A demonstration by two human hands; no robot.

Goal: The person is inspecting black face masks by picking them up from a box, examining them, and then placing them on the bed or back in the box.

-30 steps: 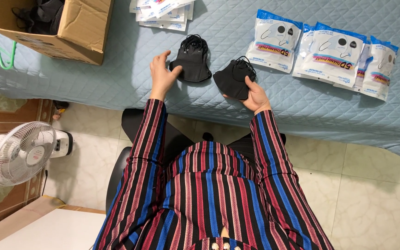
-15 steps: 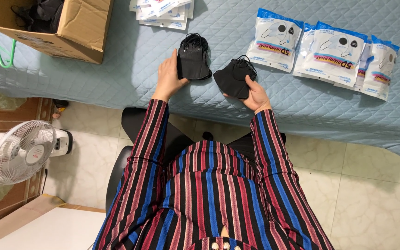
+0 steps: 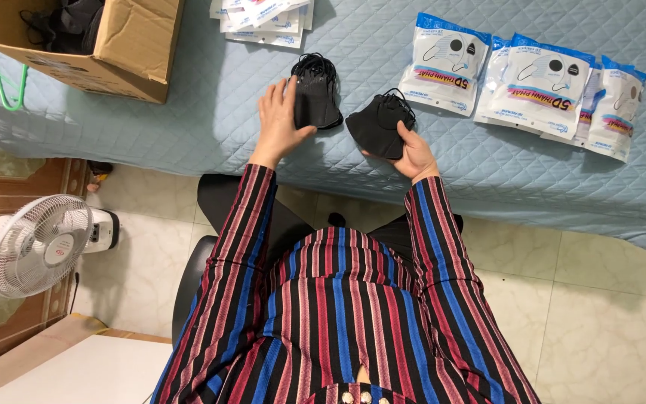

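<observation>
1. Resting top-centre of frame on the quilted blue table cover: a stack of black face masks, ear loops bunched at its upper end.
2. Left hand lies flat against the left side of that stack, fingers stretched out and together, pointing toward the frame top, thumb tucked under the stack's lower edge. Not pinching, just pressing alongside.
3. Right hand grips a second black mask bundle just right of the first stack; thumb on top, fingers curled beneath, bundle tilted, lower edge off the cover.
4. Both forearms in striped sleeves reach up from the frame bottom, elbows bent, wrists near the table edge.
5. Upper right: a row of white-and-blue mask packets, well apart from the hands.
6. Upper left: open cardboard box with dark items inside.
7. Lower left, on the floor: white fan.
</observation>
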